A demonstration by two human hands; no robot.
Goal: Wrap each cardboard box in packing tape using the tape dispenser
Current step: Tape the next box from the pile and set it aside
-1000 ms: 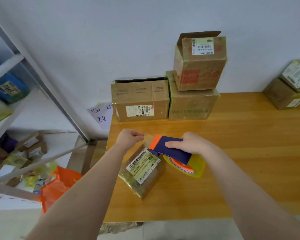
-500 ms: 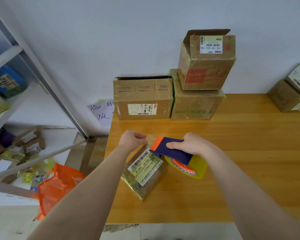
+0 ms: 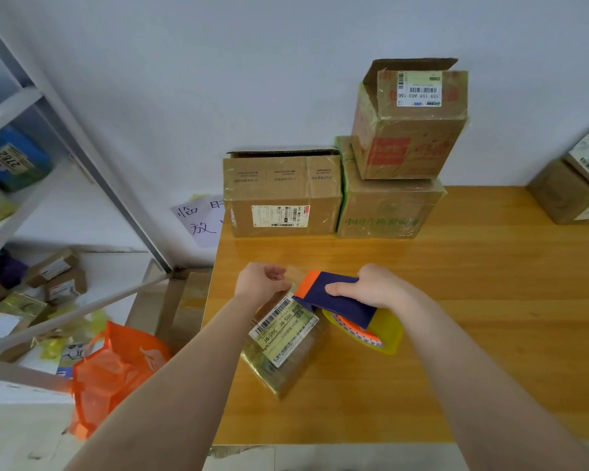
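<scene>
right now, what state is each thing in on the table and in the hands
small box: flat on table, label up, glossy with tape
tape dispenser: held over the small box's far end
right hand: grips tape dispenser
left hand: curled, apparently pinching the tape strip
top stacked box: upright, flap open
low back box: upright, top flap ajar

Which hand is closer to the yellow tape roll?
Right. The right hand grips the dispenser just above the roll; the left hand is further left, by the small box's far end, pinching the tape.
</scene>
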